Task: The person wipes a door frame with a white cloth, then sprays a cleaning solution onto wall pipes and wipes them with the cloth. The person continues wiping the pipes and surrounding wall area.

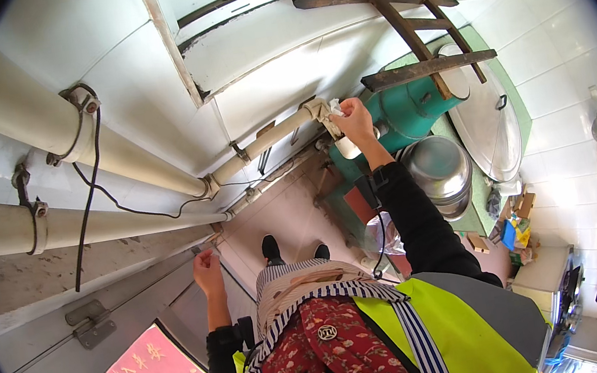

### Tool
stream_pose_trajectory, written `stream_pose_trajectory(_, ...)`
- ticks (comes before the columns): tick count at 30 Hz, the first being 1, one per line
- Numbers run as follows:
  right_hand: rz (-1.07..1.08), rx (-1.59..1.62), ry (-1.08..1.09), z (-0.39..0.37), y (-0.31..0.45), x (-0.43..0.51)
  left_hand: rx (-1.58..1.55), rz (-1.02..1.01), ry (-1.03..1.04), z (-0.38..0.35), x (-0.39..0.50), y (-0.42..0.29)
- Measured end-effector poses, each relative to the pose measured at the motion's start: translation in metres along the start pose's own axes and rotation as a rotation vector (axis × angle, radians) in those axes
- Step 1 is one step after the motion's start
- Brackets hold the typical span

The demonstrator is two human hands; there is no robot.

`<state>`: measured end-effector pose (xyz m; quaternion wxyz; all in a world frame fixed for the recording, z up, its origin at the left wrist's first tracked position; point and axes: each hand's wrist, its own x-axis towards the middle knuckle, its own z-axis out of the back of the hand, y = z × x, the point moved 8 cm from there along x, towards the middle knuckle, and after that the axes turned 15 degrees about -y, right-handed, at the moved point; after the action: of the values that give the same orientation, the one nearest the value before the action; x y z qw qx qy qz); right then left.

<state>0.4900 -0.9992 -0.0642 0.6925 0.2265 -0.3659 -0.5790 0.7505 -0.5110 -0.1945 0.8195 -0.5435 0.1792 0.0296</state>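
Note:
My right hand (355, 121) reaches forward to the elbow fitting (316, 109) of a cream-coloured pipe along the tiled wall. A small crumpled white wipe or piece of paper (335, 107) is pinched between its fingers, against or very close to the fitting. Just below the hand, a short white pipe end (349, 148) sticks out. My left hand (208, 272) is raised beside the grey door (143, 297), its fingers curled. Whether anything small sits between those fingers cannot be made out.
A green gas cylinder (407, 110) stands right of the pipe. A wooden frame (414, 35) leans over a green-topped table (520, 100) with a large metal lid (485, 122) and steel basins (437, 165). Thick vertical pipes (118, 148) with a hanging black cable (88, 214) rise at left.

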Motion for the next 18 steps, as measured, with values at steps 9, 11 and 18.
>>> stream_pose_trajectory(9,0.603,-0.288,-0.112,-0.002,0.052,-0.050,0.005,-0.034,0.058,-0.023,0.031,-0.024)
stream_pose_trajectory(11,0.495,-0.275,-0.060,-0.005,0.043,-0.047,-0.015,-0.057,0.068,-0.029,0.040,-0.031)
stream_pose_trajectory(18,-0.073,-0.042,0.045,0.007,-0.004,0.008,0.000,-0.117,0.112,-0.034,0.054,-0.042)
